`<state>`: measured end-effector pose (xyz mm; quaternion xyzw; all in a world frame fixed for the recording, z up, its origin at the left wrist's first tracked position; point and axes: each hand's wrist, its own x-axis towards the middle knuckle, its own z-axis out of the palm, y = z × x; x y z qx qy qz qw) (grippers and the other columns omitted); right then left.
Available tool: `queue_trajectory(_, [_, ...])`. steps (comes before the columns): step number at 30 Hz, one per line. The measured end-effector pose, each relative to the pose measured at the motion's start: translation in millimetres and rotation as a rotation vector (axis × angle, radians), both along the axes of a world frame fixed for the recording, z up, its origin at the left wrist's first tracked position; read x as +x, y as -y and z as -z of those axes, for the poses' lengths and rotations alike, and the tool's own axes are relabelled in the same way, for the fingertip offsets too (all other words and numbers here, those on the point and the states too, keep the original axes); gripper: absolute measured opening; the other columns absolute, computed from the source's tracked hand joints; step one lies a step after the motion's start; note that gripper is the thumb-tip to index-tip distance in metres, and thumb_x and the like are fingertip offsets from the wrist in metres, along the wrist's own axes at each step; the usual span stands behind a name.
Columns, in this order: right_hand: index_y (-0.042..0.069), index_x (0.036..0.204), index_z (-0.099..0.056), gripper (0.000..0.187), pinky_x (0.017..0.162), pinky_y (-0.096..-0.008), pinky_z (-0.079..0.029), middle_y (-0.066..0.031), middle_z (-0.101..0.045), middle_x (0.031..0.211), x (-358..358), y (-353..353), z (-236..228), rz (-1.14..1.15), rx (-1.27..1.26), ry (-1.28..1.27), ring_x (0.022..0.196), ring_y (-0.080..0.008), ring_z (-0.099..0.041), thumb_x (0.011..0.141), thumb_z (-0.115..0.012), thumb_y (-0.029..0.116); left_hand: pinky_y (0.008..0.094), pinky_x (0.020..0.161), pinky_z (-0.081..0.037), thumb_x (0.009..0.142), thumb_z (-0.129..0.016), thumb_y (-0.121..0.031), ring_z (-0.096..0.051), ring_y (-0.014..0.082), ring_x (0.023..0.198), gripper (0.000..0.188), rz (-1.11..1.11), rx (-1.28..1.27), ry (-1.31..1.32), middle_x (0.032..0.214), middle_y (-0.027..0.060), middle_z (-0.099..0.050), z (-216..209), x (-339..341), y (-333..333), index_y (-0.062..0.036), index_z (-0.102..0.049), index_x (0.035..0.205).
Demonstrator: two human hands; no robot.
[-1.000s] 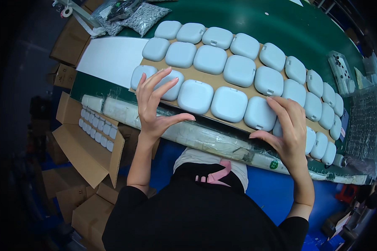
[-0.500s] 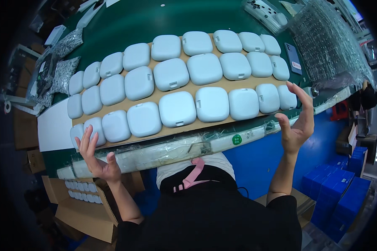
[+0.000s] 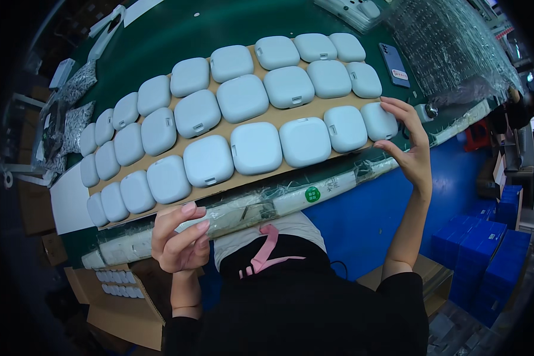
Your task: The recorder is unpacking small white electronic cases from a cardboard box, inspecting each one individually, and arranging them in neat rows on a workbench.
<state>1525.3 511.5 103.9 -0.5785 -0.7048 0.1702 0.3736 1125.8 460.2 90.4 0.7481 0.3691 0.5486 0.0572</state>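
Rounded-square white plastic cases (image 3: 242, 98), many with a small slotted notch on one edge, lie in three rows on a brown cardboard sheet (image 3: 219, 190). My right hand (image 3: 412, 145) is at the right end of the nearest row. Its fingertips meet the far edge of the last white case (image 3: 378, 122) and the thumb meets its near edge, so the hand spans it. My left hand (image 3: 181, 237) hangs in front of the table's near edge, fingers half curled and slightly apart, with nothing in it; its thumb is mostly hidden.
A film-wrapped strip (image 3: 231, 215) runs along the near edge of the green table (image 3: 178, 29). A phone (image 3: 393, 64) and stacked clear plastic trays (image 3: 445, 53) stand right; filled bags (image 3: 77, 124) lie left. Below are an open carton (image 3: 121, 311) with white pieces and blue boxes (image 3: 474, 243).
My right hand has come in onto the last case of the near row. The left hand has drawn back off the cases and its fingers have curled. The view has shifted.
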Motion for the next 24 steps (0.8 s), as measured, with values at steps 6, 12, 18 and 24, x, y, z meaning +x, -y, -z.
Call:
queue_trajectory(6, [0.007, 0.131, -0.056, 0.082, 0.105, -0.0399, -0.042, -0.0108, -0.058, 0.126, -1.9, 10.2, -14.4, 0.065, 0.135, -0.072, 0.115, -0.0252, -0.055, 0.059, -0.089, 0.025, 0.0271, 0.07, -0.052, 0.08, -0.069, -0.005, -0.066, 0.0185, 0.076, 0.012, 0.267, -0.272, 0.016, 0.1, 0.0107, -0.073, -12.9, 40.5, -1.5, -0.0044, -0.07, 0.092])
queue_trajectory(12, [0.007, 0.128, -0.056, 0.087, 0.097, -0.0391, -0.047, -0.0102, -0.062, 0.12, -74.8, 42.5, -14.1, -0.179, 0.356, -0.351, 0.107, -0.0236, -0.057, 0.051, -0.093, 0.026, 0.0254, 0.074, -0.051, 0.083, -0.068, -0.004, -0.067, 0.0183, 0.082, 0.028, 0.48, -0.866, 0.518, 0.106, 0.0111, -0.072, -31.3, 100.0, 1.5, 0.0004, -0.067, 0.111])
queue_trajectory(18, [0.009, 0.127, -0.051, 0.077, 0.095, -0.0395, -0.049, -0.0105, -0.062, 0.117, -126.8, 70.7, 2.4, -0.205, 0.416, -0.111, 0.107, -0.0243, -0.057, 0.062, -0.089, 0.021, 0.0255, 0.075, -0.05, 0.086, -0.068, -0.005, -0.065, 0.0169, 0.084, 0.028, 0.671, -1.047, 0.44, 0.106, 0.0105, -0.07, -24.6, 81.1, 4.3, 0.0016, -0.064, 0.113])
queue_trajectory(24, [0.008, 0.131, -0.043, 0.077, 0.089, -0.0368, -0.052, -0.0151, -0.062, 0.118, -147.3, 70.1, 26.9, -0.15, 0.498, -0.154, 0.105, -0.0257, -0.06, 0.067, -0.086, 0.012, 0.0259, 0.077, -0.049, 0.087, -0.067, -0.005, -0.062, 0.0153, 0.085, 0.024, 0.651, -0.988, 0.349, 0.103, 0.0095, -0.069, -9.7, 62.4, 11.6, 0.0018, -0.064, 0.11])
